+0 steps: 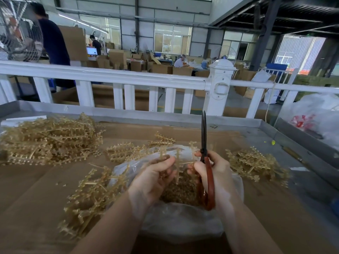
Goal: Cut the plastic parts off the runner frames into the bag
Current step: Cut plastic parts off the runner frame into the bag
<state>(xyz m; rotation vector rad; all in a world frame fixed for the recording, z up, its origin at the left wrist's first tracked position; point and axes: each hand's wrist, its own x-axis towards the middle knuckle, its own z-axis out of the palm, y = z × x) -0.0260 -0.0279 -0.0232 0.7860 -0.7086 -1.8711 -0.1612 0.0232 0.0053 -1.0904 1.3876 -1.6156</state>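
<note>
My left hand point(156, 177) grips a translucent yellow runner frame point(177, 163) over the open mouth of a clear plastic bag point(176, 222). Cut yellow parts point(180, 191) fill the inside of the bag. My right hand point(213, 173) holds red-handled scissors point(208, 173); their dark blades are together and point straight up, just right of the frame. The fingers of my right hand also touch the frame's right side.
A big heap of runner frames point(45, 142) lies at the left, more frames point(88, 197) near my left forearm, and another pile point(256, 164) at the right. Cardboard point(275, 217) covers the grey metal table point(266, 129). A white railing point(128, 77) stands behind it.
</note>
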